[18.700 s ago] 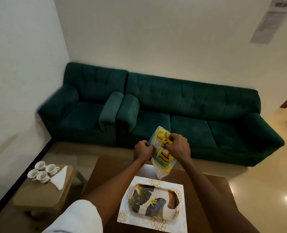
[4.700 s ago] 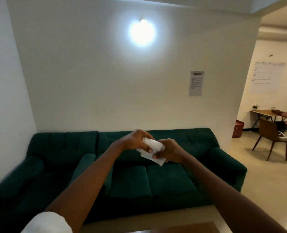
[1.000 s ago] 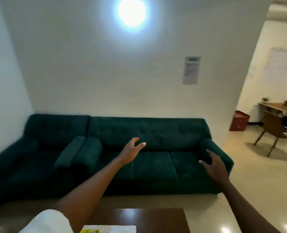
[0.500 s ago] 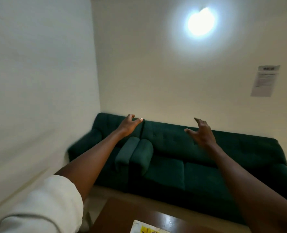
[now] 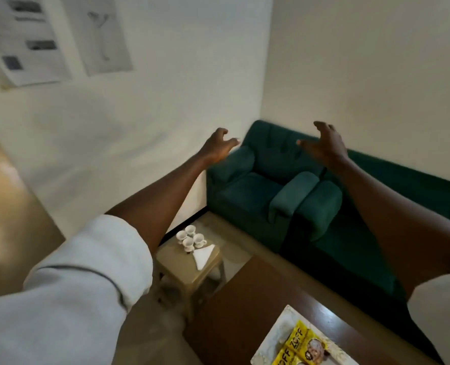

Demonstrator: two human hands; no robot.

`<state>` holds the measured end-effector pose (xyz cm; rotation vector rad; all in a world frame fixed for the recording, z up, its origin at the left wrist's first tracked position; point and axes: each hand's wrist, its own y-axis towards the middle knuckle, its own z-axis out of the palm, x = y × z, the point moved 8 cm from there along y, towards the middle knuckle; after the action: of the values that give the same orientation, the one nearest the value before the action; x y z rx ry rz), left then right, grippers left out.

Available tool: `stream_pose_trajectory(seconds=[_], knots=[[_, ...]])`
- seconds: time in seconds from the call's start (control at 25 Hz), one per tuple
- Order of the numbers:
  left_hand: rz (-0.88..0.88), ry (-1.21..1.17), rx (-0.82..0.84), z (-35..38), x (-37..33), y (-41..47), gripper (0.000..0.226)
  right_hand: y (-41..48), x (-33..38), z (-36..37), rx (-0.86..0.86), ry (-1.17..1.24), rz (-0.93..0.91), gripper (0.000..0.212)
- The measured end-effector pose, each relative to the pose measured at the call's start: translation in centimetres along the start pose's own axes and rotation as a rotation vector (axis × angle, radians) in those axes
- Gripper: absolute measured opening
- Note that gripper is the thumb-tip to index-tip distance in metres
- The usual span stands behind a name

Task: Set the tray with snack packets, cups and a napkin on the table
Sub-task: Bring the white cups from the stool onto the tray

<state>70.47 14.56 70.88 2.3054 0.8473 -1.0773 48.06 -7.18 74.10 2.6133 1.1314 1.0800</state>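
Both hands, the left hand (image 5: 217, 147) and the right hand (image 5: 326, 146), are held out empty with fingers spread. Below the left hand, four cups (image 5: 191, 237) and one napkin (image 5: 204, 255) are seen on a stool (image 5: 189, 270). Two snack packets (image 5: 301, 346) are laid on the tray (image 5: 274, 338), on the tabletop (image 5: 231, 312) below the right hand.

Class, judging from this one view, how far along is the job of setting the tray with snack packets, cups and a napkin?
Done: yellow snack packets already lie on the tray on the dark table. In hand: nothing; the left hand and right hand are open and empty, raised in the air. Left: the white cups and folded napkin still sit on the small side table.
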Motion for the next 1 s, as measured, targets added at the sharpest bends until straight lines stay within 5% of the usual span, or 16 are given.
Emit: stream_pose_trajectory(seconds=[0.24, 0.52, 0.72, 0.84, 1.0], knots=[[-0.189, -0.008, -0.184, -9.2, 11.3, 2.7, 0.069, 7.8, 8.6, 12.5, 0.138, 0.068, -0.143, 0.083], [-0.367, 0.002, -0.176, -11.7, 26.8, 7.6, 0.067, 10.9, 13.6, 33.6, 0.388, 0.115, -0.146, 0.082], [-0.544, 0.098, -0.113, -7.1, 41.3, 13.5, 0.054, 11.1, 9.5, 51.0, 0.513, 0.026, -0.023, 0.083], [-0.624, 0.115, 0.061, -0.5, 48.7, 13.9, 0.052, 9.9, 5.1, 58.8, 0.587, 0.002, 0.09, 0.083], [-0.677, 0.177, 0.22, 8.8, 57.4, 12.7, 0.071, 7.1, -1.5, 68.3, 0.711, -0.12, 0.077, 0.074]])
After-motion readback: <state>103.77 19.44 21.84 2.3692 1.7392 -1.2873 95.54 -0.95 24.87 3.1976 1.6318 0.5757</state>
